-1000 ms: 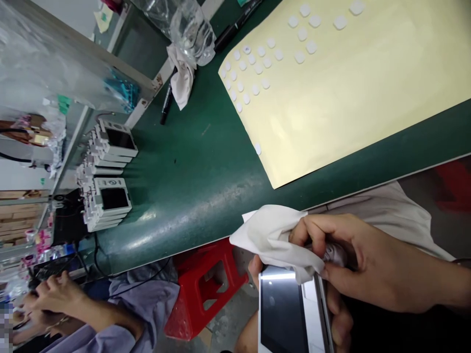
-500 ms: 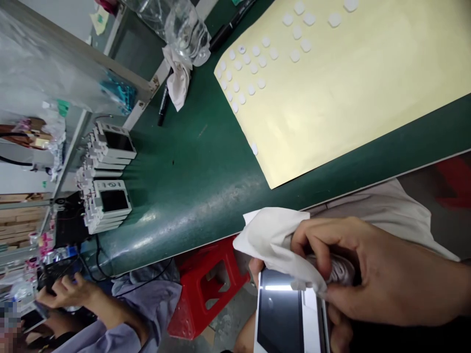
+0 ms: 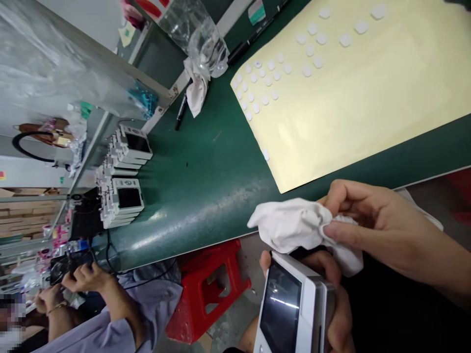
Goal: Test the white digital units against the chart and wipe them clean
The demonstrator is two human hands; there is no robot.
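Observation:
A white device with a dark screen (image 3: 281, 306) is held over my lap in my left hand (image 3: 336, 304), whose fingers wrap round its far side and edge. Just above it, my right hand (image 3: 379, 228) pinches a crumpled white cloth (image 3: 290, 223) between thumb and fingers. The cloth hangs beside the table edge, apart from the screen. On the green table (image 3: 206, 196) lies a yellow sheet (image 3: 349, 113) with many small white stickers (image 3: 345, 39) on its far left part.
Stacked white devices (image 3: 128, 196) stand at the table's left. Near the back are a plastic bottle (image 3: 208, 46), a crumpled tissue (image 3: 197, 93) and black markers (image 3: 181, 113). A red stool (image 3: 206, 294) stands below the edge. Another person's arm (image 3: 121, 304) is at lower left.
My right hand has lifted the cloth up off the device, whose screen now shows fully. The view has shifted slightly left. The other person's hands have moved.

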